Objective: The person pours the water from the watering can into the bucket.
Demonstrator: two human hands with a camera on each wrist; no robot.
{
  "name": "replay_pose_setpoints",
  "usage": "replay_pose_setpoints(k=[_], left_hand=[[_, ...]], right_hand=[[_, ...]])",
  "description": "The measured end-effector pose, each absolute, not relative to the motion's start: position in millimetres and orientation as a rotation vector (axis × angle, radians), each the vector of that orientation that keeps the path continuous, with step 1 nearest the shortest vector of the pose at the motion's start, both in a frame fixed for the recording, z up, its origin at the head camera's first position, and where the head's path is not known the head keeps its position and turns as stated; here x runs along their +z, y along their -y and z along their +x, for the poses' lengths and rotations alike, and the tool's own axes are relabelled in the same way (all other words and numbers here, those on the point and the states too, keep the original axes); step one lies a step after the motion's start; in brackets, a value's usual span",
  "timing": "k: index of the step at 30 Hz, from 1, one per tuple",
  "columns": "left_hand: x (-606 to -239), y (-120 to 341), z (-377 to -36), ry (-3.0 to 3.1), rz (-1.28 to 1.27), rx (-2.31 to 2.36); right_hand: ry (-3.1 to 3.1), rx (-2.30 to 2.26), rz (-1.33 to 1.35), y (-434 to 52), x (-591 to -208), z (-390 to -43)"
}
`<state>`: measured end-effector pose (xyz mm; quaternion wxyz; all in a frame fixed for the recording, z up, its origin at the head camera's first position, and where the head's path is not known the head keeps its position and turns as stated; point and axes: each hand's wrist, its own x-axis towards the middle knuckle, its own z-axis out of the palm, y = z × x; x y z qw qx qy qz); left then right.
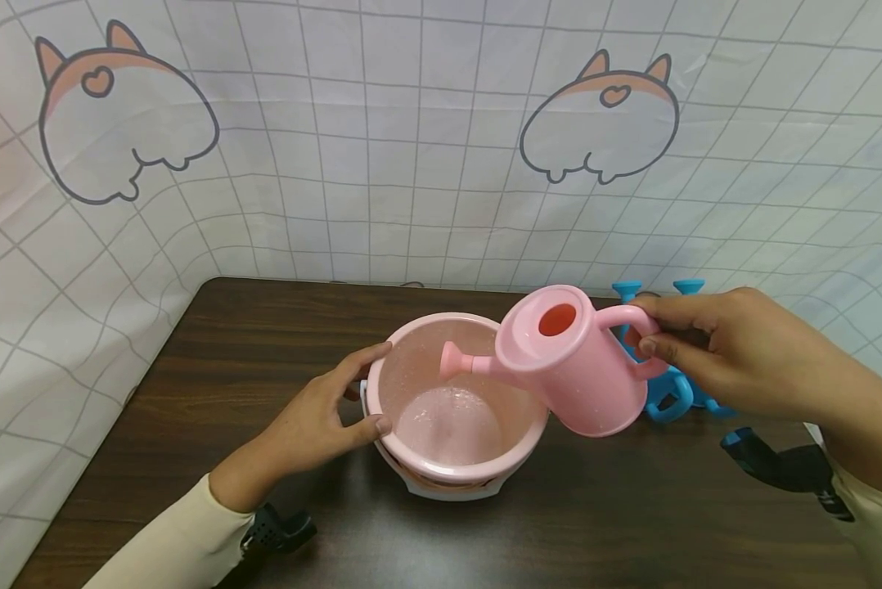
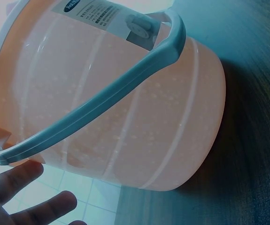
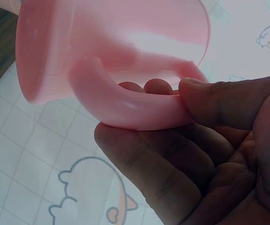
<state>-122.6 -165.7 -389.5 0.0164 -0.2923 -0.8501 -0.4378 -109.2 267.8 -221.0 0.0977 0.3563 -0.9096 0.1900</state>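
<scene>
A pink watering can (image 1: 588, 384) is tilted to the left, its spout and rose over the inside of a pink bucket (image 1: 452, 472). My right hand (image 1: 735, 352) grips the can by its handle (image 3: 135, 110), thumb on one side and fingers round the other. Rippled, shiny water (image 1: 456, 413) shows in the bottom of the bucket. At the bucket's left rim, my left hand (image 1: 323, 417) rests with thumb and forefinger spread along the edge. The other left fingers (image 2: 45, 208) extend loosely beside the bucket. The bucket's handle (image 2: 92, 110) hangs down against its side.
Blue watering cans (image 1: 665, 393) stand behind the right hand, partly hidden by it and the pink can. The dark wooden table (image 1: 264, 327) ends at a white grid-patterned curtain (image 1: 382, 164) with cartoon animals.
</scene>
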Motion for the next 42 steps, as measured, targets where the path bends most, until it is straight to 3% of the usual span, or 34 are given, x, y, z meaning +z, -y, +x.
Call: replay_pose_setpoints(k=[42], left_hand=[[-389.4,165.5,-122.7,2.649,-0.91,-1.356]], right_hand=[[2.723,0.546,1.032,-266.1,-218.4,-109.5]])
